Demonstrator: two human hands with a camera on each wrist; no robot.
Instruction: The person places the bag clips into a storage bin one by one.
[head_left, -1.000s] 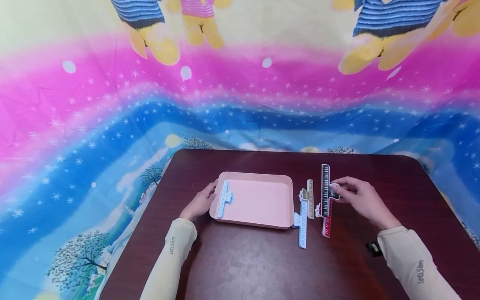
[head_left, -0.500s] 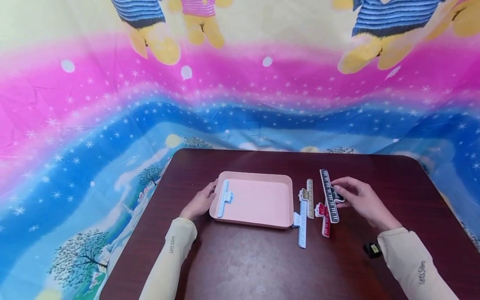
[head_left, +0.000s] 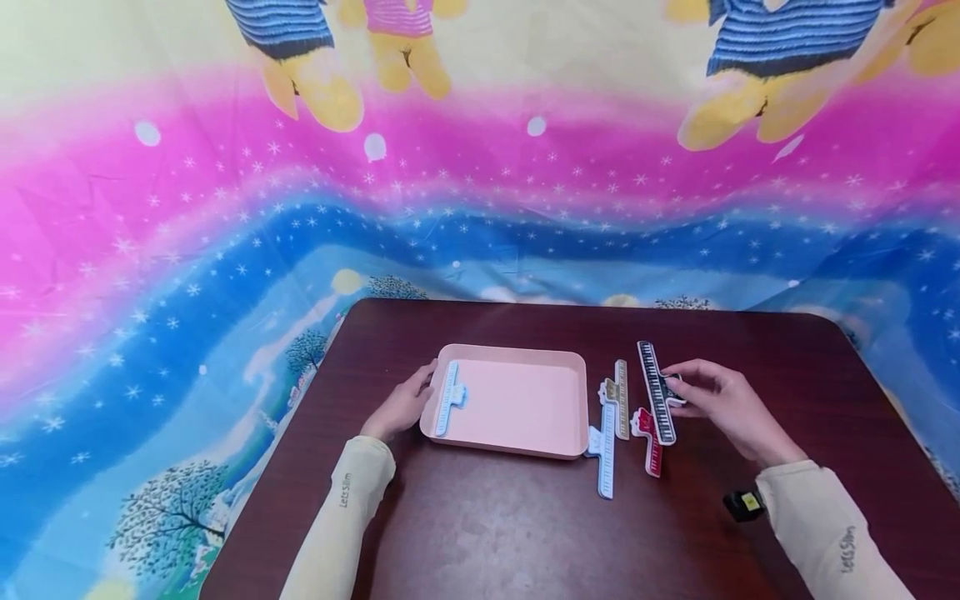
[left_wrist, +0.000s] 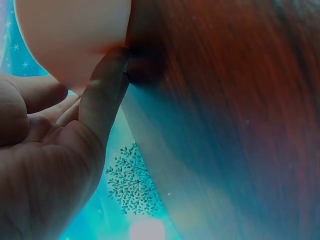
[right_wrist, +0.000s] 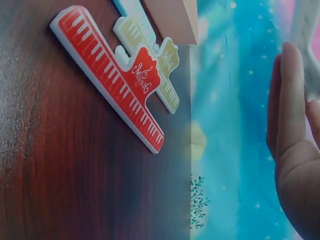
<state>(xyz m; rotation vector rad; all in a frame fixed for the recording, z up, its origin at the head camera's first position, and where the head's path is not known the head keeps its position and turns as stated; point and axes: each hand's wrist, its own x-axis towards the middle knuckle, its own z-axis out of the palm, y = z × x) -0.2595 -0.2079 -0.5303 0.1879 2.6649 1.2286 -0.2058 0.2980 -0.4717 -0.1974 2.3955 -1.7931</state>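
Observation:
My left hand [head_left: 401, 404] holds the left side of a shallow pink tray [head_left: 517, 408]; in the left wrist view its thumb [left_wrist: 105, 85] lies against the tray's outer wall. Inside the tray, near that side, is a light blue clip [head_left: 446, 408] with a piano-key print. My right hand [head_left: 723, 404] pinches the tab of a black piano-key clip [head_left: 654, 396] between thumb and fingers. Seen from above, this clip leans over part of a red clip [head_left: 654, 462]. The right wrist view shows the red clip [right_wrist: 115, 80] in full on the table, its tab lettered "Music".
Between tray and red clip lie a gold clip [head_left: 622, 417] and another light blue clip [head_left: 607, 471], close to the tray's right wall. The dark wooden table [head_left: 510, 533] ends at the back before a printed cloth [head_left: 480, 167]. A black device [head_left: 744, 505] sits by the right cuff.
My right hand has turned the black clip from upright in view to a slant, its near end now further right and nearer me, uncovering the red clip's tab. The left hand stays at the tray.

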